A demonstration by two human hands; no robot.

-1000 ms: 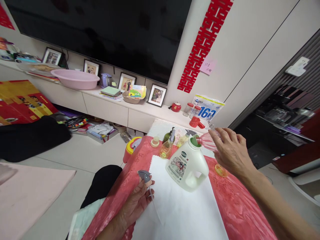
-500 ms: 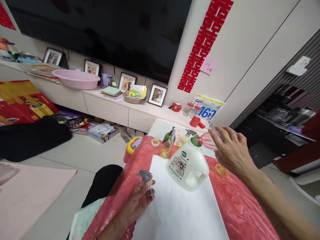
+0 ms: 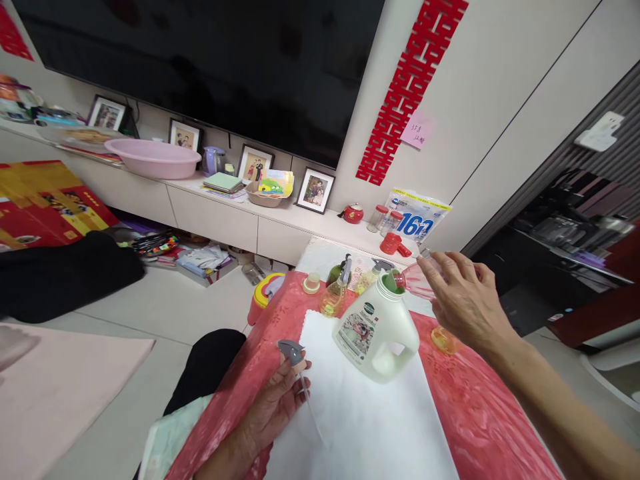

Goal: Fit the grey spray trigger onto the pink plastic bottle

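Observation:
In my left hand [image 3: 273, 407] is a grey spray nozzle [image 3: 290, 353] with a pinkish collar, its thin dip tube slanting down over the white sheet [image 3: 380, 433]. My right hand [image 3: 463, 297] grips a clear pink bottle [image 3: 419, 280], tipped sideways so its neck meets the green spout at the mouth of a large pale detergent jug [image 3: 375, 333]. The jug stands upright on the sheet and has a side handle. Whether liquid is flowing cannot be made out. Behind the jug stands a spray bottle of yellowish liquid [image 3: 334, 297].
A red plastic cover [image 3: 495, 400] lies over the table. On it are a pale cap [image 3: 311, 283] at the left and an orange lid [image 3: 443, 340] at the right. Beyond, a low cabinet carries picture frames, a pink basin [image 3: 153, 159] and glass jars [image 3: 377, 218].
Almost nothing differs; both hands, the tilted bottle and the jug keep their places, apart from a very slight shift of the view.

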